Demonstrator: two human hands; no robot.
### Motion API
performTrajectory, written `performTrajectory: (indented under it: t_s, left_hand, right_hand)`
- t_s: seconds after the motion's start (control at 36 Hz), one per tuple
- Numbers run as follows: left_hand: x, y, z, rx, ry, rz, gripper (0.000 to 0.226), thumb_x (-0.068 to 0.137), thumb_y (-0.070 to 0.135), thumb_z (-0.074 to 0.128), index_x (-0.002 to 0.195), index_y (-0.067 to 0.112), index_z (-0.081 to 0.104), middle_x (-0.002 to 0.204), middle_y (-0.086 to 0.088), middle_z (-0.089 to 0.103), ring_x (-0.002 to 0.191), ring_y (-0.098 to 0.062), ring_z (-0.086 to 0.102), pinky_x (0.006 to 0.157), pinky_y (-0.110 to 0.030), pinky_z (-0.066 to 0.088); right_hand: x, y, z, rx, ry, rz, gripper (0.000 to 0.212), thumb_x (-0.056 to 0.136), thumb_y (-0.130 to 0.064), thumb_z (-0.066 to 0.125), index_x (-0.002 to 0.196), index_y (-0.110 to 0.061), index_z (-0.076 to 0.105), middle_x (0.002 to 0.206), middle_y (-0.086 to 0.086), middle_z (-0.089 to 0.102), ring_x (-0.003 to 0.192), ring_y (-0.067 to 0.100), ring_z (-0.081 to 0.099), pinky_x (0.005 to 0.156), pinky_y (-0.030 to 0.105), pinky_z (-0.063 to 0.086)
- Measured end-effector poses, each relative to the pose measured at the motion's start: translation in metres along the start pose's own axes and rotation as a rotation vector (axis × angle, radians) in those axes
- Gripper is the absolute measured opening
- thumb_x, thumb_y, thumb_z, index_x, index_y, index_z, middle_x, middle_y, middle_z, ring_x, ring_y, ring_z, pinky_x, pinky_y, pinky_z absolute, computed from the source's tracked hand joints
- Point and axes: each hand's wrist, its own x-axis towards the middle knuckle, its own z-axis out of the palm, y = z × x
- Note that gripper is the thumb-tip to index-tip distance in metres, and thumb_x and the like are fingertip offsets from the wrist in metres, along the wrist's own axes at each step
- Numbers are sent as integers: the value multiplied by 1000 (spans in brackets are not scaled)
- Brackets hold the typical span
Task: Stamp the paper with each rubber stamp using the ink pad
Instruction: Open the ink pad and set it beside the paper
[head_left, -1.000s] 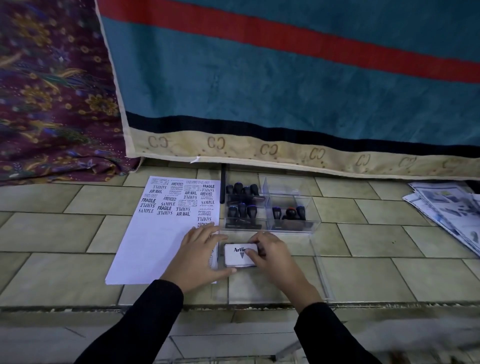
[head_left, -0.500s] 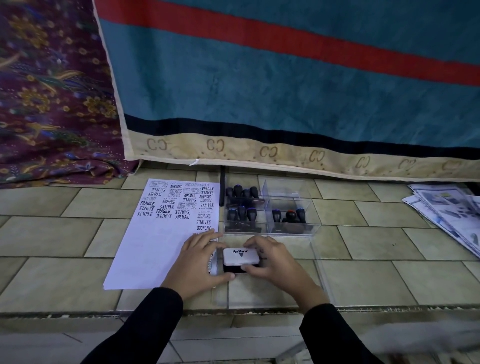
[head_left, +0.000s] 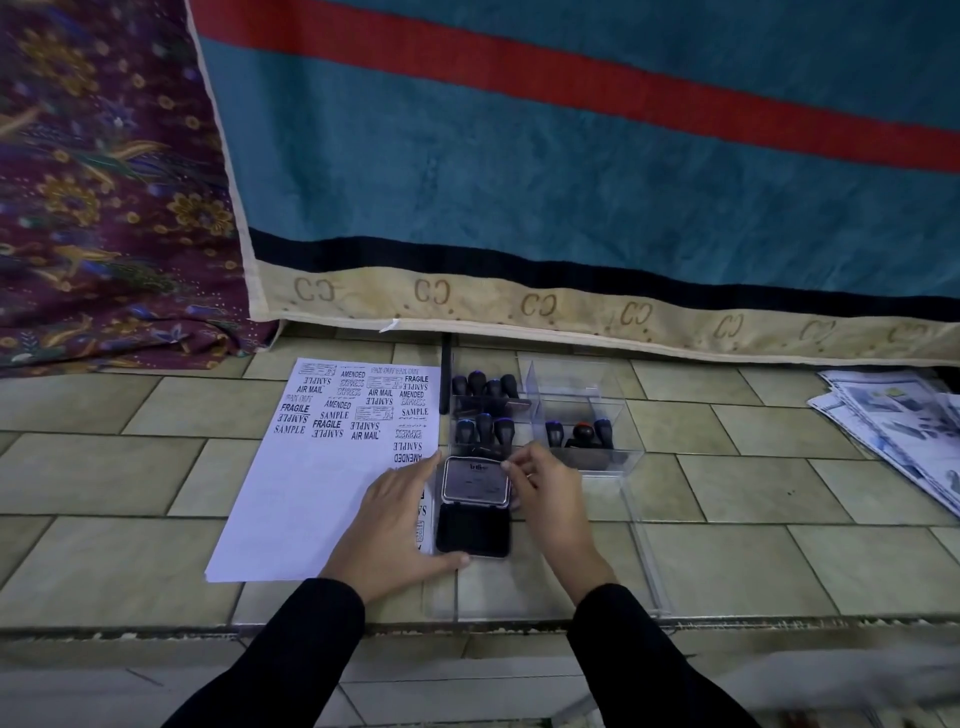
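Observation:
The ink pad (head_left: 474, 535) lies open on the tiled floor, its black pad showing and its lid (head_left: 475, 480) tipped up toward the far side. My right hand (head_left: 545, 493) pinches the lid's right upper edge. My left hand (head_left: 395, 525) rests flat against the pad's left side, thumb at the case's near corner, lying on the white paper (head_left: 311, 483). Black stamped words fill the paper's far part. Several dark-handled rubber stamps (head_left: 483, 428) stand in a clear plastic box (head_left: 576, 395) just beyond the pad.
A clear plastic tray (head_left: 644, 551) lies under and to the right of the pad. A teal and red blanket (head_left: 571, 182) hangs behind the box. Patterned purple cloth (head_left: 104, 182) is at the left. Printed sheets (head_left: 904, 426) lie at the far right.
The ink pad's lid was shut a second ago; my right hand has swung it up and open, and the black pad is now exposed. My left hand stayed at the case's left side.

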Motion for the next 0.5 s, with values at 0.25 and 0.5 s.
performTrajectory:
  t_s: [0.25,0.5]
  left_hand:
    - [0,-2,2,56,9,4,112,56,89,55,145,52,-1,154,21,19,138,-1,11,114,-26,4]
    - [2,-3,4,26,10,-14,114,50,93,56,143,57,-1,151,19,26,140,-7,16,114,-26,6]
  right_hand:
    - [0,0,2,-174,-72,-5,19,93,-20,55,105,-12,68,99,2,71,80,7,59,62,2,38]
    - [15,-12,-10,-255,-6,-52,16,92,-14,52,86,-12,68,70,-3,65,53,3,52,46,4,37]
